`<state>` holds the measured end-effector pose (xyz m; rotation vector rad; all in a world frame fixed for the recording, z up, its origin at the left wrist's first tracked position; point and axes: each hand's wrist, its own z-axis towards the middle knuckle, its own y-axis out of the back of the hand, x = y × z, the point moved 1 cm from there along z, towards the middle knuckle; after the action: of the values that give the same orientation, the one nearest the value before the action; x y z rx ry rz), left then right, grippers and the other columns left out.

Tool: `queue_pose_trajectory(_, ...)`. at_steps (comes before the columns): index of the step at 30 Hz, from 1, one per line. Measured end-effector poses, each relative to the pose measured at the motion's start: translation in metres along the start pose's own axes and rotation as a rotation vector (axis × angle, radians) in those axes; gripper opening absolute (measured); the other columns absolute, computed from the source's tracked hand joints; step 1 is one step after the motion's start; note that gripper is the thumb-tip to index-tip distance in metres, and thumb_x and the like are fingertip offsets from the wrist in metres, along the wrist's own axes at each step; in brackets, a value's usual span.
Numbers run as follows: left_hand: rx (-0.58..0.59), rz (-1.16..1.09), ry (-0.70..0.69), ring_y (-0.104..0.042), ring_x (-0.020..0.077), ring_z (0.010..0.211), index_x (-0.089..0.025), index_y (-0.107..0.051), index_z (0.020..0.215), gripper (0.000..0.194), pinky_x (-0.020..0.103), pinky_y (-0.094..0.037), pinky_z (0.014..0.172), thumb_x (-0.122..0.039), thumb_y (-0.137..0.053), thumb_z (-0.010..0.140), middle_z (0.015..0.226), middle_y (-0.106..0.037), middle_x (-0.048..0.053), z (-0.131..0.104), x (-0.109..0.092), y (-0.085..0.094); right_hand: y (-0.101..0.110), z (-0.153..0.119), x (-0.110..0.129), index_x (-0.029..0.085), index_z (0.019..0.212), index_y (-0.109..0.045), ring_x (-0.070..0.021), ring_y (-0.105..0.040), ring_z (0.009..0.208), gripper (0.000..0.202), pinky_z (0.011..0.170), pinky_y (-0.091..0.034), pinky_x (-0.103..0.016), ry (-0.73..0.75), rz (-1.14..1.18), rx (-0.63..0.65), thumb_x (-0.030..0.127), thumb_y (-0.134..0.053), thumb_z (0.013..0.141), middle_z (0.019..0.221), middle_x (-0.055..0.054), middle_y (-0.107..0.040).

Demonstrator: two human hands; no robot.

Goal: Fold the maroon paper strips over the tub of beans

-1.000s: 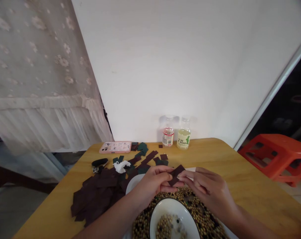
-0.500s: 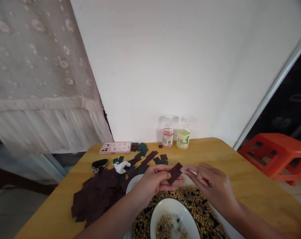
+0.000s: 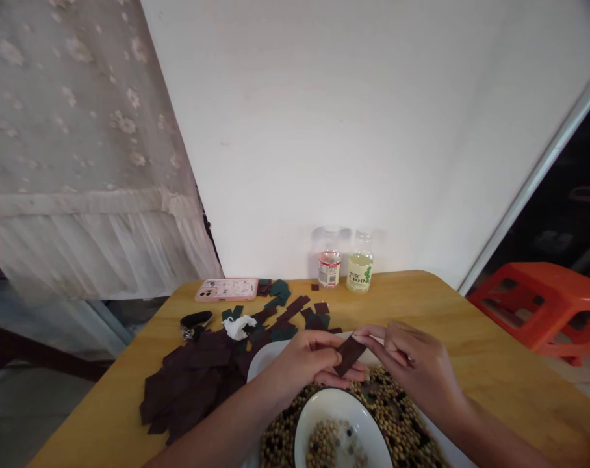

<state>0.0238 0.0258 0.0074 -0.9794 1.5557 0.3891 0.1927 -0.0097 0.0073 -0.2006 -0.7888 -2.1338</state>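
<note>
Head: brown strip (image 3: 350,356) diagonal, up-right

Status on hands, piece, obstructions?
Left hand holding dark rectangular piece. Right hand at its far corner, grip unclear. White bowl below, nothing visibly blocking.

Brown strip (image 3: 349,357) between both hands (image 3: 308,359), near white bowl (image 3: 334,405)
</note>
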Motion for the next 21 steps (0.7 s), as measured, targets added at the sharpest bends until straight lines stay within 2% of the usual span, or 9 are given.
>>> queue_pose_trajectory(4, -0.044, -0.026, -0.006, -0.067, 0.0195, 0.079, -0.01, -0.067, 0.089, 0.026, 0.023, -0.051, 0.067, -0.02, -0.057, 0.067, 0.081, -0.07, 0.011, 0.0011, 0.0, 0.0015, 0.0002, 0.0001, -0.0002, 0.022, 0.052, -0.024, -0.0116, -0.057, 0.047, 0.044, 0.045, -0.044, -0.019, 0.002, -0.001, -0.002, 0.016, -0.055, 0.083, 0.045, 0.005, -0.044)
queue_pose_trajectory(8, 0.003, -0.042, 0.023, -0.067, 0.0196, 0.077, -0.009, -0.067, 0.088, 0.027, 0.024, -0.051, 0.067, -0.019, -0.057, 0.065, 0.078, -0.07, 0.012, 0.0015, 0.0006, 0.0017, 0.0, 0.0001, 0.0, 0.022, 0.052, -0.024, -0.0108, -0.055, 0.044, 0.044, 0.044, -0.044, -0.019, -0.014, -0.01, -0.006, 0.018, -0.054, 0.084, 0.045, 0.005, -0.043)
queue_pose_trajectory(12, -0.003, -0.053, 0.018, -0.067, 0.0188, 0.073, -0.008, -0.066, 0.09, 0.029, 0.023, -0.051, 0.066, -0.018, -0.057, 0.065, 0.076, -0.07, 0.012, -0.0004, 0.0003, 0.0009, 0.0, -0.0001, -0.0003, 0.022, 0.053, -0.023, -0.0108, -0.054, 0.043, 0.045, 0.045, -0.044, -0.02, -0.014, 0.006, -0.02, 0.018, -0.056, 0.083, 0.045, 0.005, -0.042)
queue_pose_trajectory(16, 0.057, -0.009, 0.019, -0.067, 0.0184, 0.074, -0.008, -0.066, 0.091, 0.029, 0.021, -0.051, 0.063, -0.016, -0.055, 0.066, 0.078, -0.07, 0.012, -0.0008, -0.0002, 0.001, 0.0009, 0.0002, 0.0005, 0.022, 0.052, -0.023, -0.0111, -0.056, 0.045, 0.045, 0.044, -0.042, -0.019, 0.017, 0.025, -0.024, 0.016, -0.056, 0.083, 0.043, 0.005, -0.04)
queue_pose_trajectory(21, 0.014, -0.072, 0.009, -0.067, 0.0183, 0.072, -0.008, -0.066, 0.086, 0.024, 0.023, -0.051, 0.065, -0.018, -0.057, 0.065, 0.075, -0.07, 0.012, 0.0016, 0.0002, 0.004, 0.0018, 0.0009, 0.0024, 0.021, 0.052, -0.024, -0.0105, -0.056, 0.045, 0.045, 0.047, -0.045, -0.02, 0.007, 0.052, -0.015, 0.014, -0.056, 0.083, 0.048, 0.003, -0.052)
